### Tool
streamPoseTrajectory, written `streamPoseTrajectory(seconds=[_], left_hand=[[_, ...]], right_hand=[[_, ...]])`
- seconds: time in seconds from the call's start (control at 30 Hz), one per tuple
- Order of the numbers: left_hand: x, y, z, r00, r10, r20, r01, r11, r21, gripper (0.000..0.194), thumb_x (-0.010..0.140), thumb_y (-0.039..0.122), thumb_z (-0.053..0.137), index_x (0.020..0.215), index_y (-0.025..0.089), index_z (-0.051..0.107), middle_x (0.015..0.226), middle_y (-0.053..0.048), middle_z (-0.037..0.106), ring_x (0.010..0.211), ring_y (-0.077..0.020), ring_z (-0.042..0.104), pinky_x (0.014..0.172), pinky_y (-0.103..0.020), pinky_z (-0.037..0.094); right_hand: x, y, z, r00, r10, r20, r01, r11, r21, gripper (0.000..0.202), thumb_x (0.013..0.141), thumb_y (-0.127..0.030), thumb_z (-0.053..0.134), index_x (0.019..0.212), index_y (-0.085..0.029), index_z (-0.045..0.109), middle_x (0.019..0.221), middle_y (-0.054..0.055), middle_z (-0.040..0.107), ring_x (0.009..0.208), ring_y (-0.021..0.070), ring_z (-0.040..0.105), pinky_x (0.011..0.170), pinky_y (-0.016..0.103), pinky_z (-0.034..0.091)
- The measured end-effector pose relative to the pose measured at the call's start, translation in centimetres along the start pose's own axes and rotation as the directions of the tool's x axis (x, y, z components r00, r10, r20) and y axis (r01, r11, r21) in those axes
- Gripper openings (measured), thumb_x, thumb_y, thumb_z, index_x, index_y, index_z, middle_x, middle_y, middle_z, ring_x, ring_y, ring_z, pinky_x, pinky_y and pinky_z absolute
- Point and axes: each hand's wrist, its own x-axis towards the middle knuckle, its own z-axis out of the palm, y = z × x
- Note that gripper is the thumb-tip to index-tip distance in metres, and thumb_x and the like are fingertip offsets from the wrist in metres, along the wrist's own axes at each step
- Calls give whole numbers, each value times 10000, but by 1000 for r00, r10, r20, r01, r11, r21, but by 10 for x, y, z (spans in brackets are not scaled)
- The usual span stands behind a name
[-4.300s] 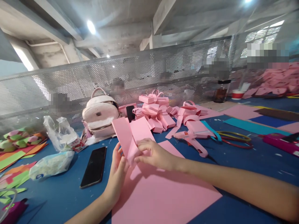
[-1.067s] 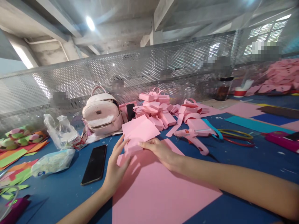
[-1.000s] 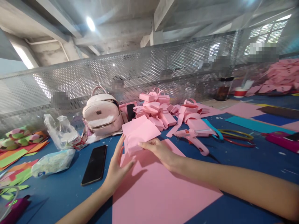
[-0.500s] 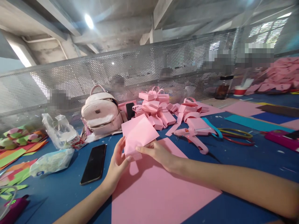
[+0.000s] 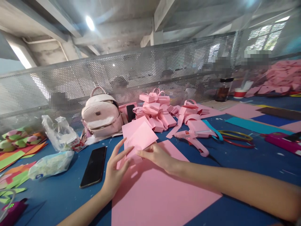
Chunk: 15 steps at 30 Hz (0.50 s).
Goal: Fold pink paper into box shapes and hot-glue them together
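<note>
A folded piece of pink paper (image 5: 141, 136) is held up over a large pink sheet (image 5: 150, 194) that lies on the blue table. My right hand (image 5: 160, 157) pinches its lower right edge between thumb and fingers. At its left side is my left hand (image 5: 116, 168), fingers apart and fingertips at the paper's lower left. Behind the paper stands a heap of small pink paper boxes with handles (image 5: 151, 108). To the right of the heap lies a pink glue gun (image 5: 192, 141).
Left of the hands lie a black phone (image 5: 93, 166), a plastic bag (image 5: 51, 164) and coloured paper strips (image 5: 20, 175). A pink backpack (image 5: 101, 114) stands by the mesh screen. A dark jar (image 5: 224, 90) and coloured sheets (image 5: 256, 125) are at the right.
The fingers of my left hand have opened and spread at the paper's left side. My right hand keeps its hold, and the folded paper has tilted slightly.
</note>
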Motion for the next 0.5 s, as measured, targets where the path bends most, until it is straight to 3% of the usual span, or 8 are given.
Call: streamPoseTrajectory(seconds=[0.1,0.2,0.33,0.5], left_hand=[[-2,1,-1,992,123,39,-126,990,70,327,985,306,638,1280,431,704,1493,-17,596,1403,-311,523,1240,-592,231],[-2,2,0,982,182,51,-186,979,80,360,983,278,643,1294,452,689,1404,-11,675,1326,-300,598,1251,-607,175],[1,4,0,989,140,46,-142,989,43,315,976,309,658,1257,440,719,1301,-13,740,1246,-308,655,1236,-621,187],[1,4,0,995,97,22,-97,995,-1,302,979,313,661,1237,457,723,1232,5,773,1167,-290,699,1218,-623,235]], right_hand=[[-1,-1,2,997,-54,48,56,998,-37,429,793,-474,734,520,-203,544,530,-45,495,540,122,431,575,285,347],[-4,-5,4,989,-113,98,120,990,-71,336,842,-454,706,622,-201,687,661,3,667,685,181,596,680,308,444],[-6,-8,2,976,-167,136,185,974,-131,236,887,-410,684,841,-220,817,897,43,794,970,258,700,895,363,507],[-6,-6,1,967,-222,124,242,953,-184,166,884,-361,724,895,-246,844,989,42,816,1021,265,722,955,365,513]])
